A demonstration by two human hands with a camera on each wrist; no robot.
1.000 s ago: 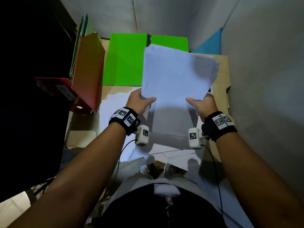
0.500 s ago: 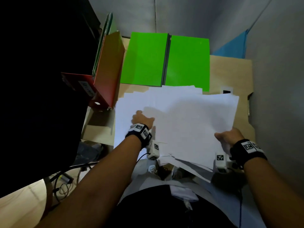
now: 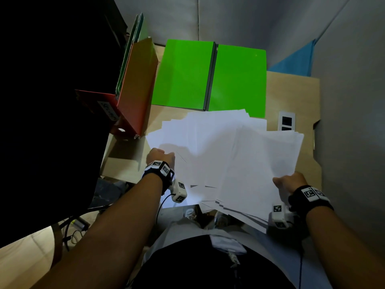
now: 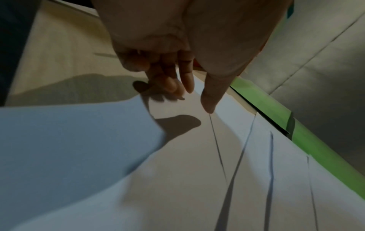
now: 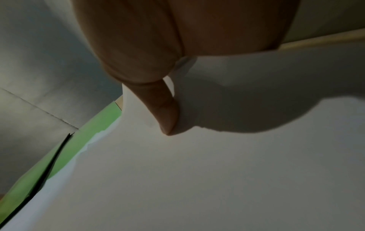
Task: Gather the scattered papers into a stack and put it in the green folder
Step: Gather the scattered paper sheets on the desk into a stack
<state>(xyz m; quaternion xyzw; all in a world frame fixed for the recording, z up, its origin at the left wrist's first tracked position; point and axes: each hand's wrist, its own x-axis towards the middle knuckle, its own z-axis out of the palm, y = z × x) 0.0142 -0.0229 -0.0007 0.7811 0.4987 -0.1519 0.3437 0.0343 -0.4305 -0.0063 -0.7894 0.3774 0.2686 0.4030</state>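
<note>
1. Head view: pale wooden desk (image 3: 291,94) enclosed by grey panel walls (image 3: 250,21). Green folder (image 3: 208,76) lies open flat at the far edge. Red binder (image 3: 137,86) stands at the far left corner. Papers (image 3: 208,147) fan across the desk centre, overlapping the folder's near edge and overhanging the near edge.
2. Head view: right hand (image 3: 290,184) grips a stack (image 3: 260,167) at its near right corner; left hand (image 3: 160,156) rests on the sheets' left side.
3. Left wrist view: fingers (image 4: 187,78) loosely extended, slightly apart, thumb tip touching a sheet; folder strip beyond.
4. Right wrist view: thumb (image 5: 164,112) presses on top of the stack; the other fingers are hidden beneath.
</note>
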